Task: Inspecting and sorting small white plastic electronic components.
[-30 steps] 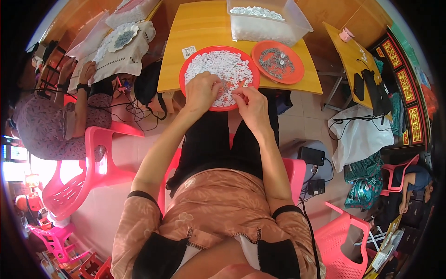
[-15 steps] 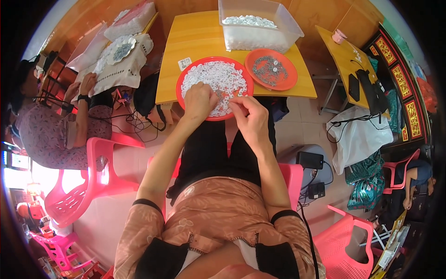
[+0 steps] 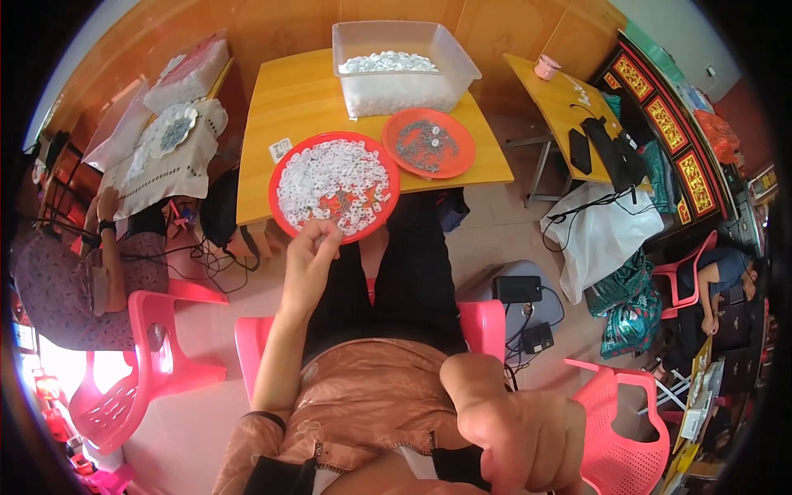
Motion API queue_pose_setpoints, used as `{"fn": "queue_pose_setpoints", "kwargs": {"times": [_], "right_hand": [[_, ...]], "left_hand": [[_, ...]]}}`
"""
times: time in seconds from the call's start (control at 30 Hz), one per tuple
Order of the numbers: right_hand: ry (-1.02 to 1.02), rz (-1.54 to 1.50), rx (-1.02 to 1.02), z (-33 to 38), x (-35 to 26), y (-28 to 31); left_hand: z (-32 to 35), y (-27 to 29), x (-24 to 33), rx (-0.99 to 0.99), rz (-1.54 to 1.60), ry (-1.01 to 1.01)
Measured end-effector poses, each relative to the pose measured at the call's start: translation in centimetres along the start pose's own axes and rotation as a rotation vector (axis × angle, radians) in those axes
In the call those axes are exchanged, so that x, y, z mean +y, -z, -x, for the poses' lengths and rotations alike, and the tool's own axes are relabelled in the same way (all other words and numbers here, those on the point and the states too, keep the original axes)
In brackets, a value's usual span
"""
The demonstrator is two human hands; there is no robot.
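At the near rim of a red plate [image 3: 391, 203] my left hand [image 3: 310, 257] has its thumb and fingertips pressed together; whatever they hold is too small to make out. Many small white plastic pieces [image 3: 326, 177] fill the plate, with a few grey metal bits among them. My right hand [image 3: 520, 425] is raised close in front of my chest, large in the picture. Its fingers are curled closed and hide anything inside them. An orange plate [image 3: 458, 161] with small grey metal parts [image 3: 421, 140] and a white piece stands beside the red one.
A clear plastic tub [image 3: 404, 91] of white pieces stands at the back of the yellow table [image 3: 289, 91]. To the left a person [image 3: 82, 280] sits at a cloth-covered table. Pink chairs [image 3: 615, 421] flank me. Cables and a black box [image 3: 518, 289] lie at right.
My right hand has left the red plate and come up and back toward me. My left hand has drawn back to the plate's near rim. The view has shifted.
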State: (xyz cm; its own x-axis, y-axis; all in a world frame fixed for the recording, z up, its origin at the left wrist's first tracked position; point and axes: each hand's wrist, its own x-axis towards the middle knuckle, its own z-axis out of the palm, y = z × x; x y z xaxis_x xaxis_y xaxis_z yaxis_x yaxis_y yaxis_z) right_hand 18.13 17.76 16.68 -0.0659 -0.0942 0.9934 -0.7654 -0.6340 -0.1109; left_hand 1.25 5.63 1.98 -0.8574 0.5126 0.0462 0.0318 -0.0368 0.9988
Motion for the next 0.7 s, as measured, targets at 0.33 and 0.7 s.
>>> {"fn": "queue_pose_setpoints", "kwargs": {"times": [0.33, 0.7], "right_hand": [[0.077, -0.043, 0.035, -1.1, -0.2, -1.0], [-0.030, 0.453, 0.581, 0.5, 1.4, -4.0]], "left_hand": [[0.7, -0.9, 1.1, -0.045, 0.038, 0.009], [1.1, -0.6, 1.9, -0.033, 0.055, 0.011]]}}
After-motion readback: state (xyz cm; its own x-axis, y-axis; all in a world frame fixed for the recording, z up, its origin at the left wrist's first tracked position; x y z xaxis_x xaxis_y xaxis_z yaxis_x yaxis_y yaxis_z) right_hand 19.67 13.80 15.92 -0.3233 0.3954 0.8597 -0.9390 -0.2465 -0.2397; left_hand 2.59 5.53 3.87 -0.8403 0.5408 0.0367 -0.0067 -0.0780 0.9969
